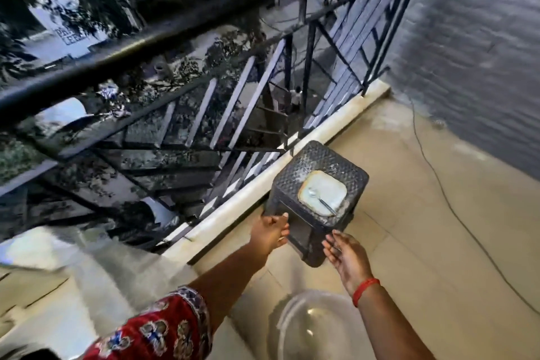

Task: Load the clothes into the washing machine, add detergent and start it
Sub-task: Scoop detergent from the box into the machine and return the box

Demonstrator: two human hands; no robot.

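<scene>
no washing machine and no clothes in view, so we cannot place the task's main things; loading, dosing and starting all look still to do, as far as we can judge. the nearest candidate for the detergent is a square pale container [322, 195] holding white powder with a small metal spoon [320, 199] lying in it. we take it for detergent, unconfirmed. it sits on top of a dark woven-pattern stool [292, 181], dusted white around the container.

our left hand [270, 233] grips the stool's near-left top edge, fingers curled over the rim. our right hand [346, 254] is spread, fingers straight, close beside the stool's near leg; contact unclear, holding nothing.

stool stands on a beige tiled floor [409, 228], just beside a pale kerb under a dark metal railing [146, 41]. a clear domed lid or bowl [306, 327] lies near our feet. thin cable [455, 207] trails across the tiles toward a grey wall [482, 38].
</scene>
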